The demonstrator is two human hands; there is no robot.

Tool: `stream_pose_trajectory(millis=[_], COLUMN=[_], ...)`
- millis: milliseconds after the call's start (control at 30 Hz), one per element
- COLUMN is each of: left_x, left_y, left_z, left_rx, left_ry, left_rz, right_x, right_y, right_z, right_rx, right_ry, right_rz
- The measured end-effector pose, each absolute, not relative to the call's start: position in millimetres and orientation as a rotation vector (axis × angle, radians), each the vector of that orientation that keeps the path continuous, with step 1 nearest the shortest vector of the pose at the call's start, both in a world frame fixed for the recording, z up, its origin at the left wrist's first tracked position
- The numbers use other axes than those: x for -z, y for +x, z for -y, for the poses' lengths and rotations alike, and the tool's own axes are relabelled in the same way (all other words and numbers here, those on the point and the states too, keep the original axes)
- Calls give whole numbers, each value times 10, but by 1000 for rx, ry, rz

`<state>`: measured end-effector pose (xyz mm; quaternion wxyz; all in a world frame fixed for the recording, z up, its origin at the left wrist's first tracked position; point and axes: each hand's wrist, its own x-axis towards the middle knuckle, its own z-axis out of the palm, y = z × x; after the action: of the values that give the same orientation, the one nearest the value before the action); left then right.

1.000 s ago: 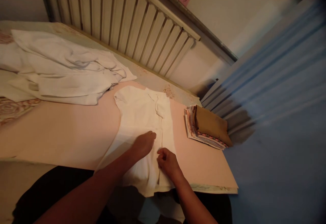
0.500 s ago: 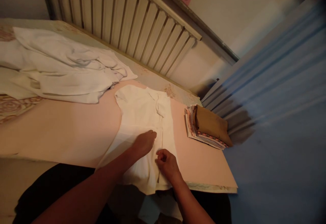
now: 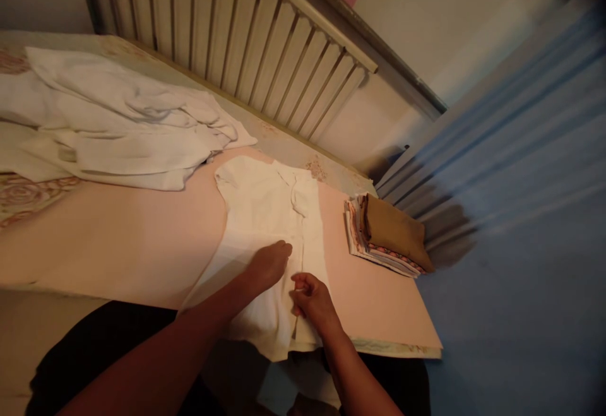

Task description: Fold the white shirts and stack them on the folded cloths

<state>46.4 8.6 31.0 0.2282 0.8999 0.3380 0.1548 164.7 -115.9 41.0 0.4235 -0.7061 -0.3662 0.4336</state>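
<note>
A white short-sleeved shirt [image 3: 258, 204] lies spread on the pink board, its collar end away from me and its lower hem hanging over the near edge. Along its front runs a placket with an opening. My left hand [image 3: 271, 264] is closed at this placket, fingertips pinched on the cloth about halfway down. Slightly lower and to the right, my right hand [image 3: 313, 301] has its thumb and fingers curled together on the edge of the same opening. Whether a button lies between the fingertips is too small to tell.
Rumpled white clothes [image 3: 127, 132] lie at the left on the patterned cloth. A folded stack of fabric [image 3: 392, 233], brown on top, sits at the right of the pink board [image 3: 156, 239]. Behind are a radiator [image 3: 227, 37] and, at right, a blue curtain [image 3: 511, 214].
My right hand has shifted slightly upward along the placket, with its fingers a little more spread. My left hand stays almost where it was, and the shirt lies the same way.
</note>
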Motion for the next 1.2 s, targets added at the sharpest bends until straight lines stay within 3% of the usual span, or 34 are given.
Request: stream_pose_trajectory(millis=[233,467,600,1200], left_x=[-292,-288,-308,-291], left_y=[462,473,471,477], left_z=[-82,-82,-79,-84], left_rx=[-443,-438,-407,-425], left_ry=[2488,2493,2500,2487], left_rz=[-938,-917,-929,-953], right_x=[-439,-570,-603,-475], right_y=[1633,1528,1488,1520], right_z=[1124,1277,1293,1227], right_rx=[-1108,-156,-166,64], right_ry=[-1857,-1856,-1878,-1853], right_rz=[1001,1788,1996,2000])
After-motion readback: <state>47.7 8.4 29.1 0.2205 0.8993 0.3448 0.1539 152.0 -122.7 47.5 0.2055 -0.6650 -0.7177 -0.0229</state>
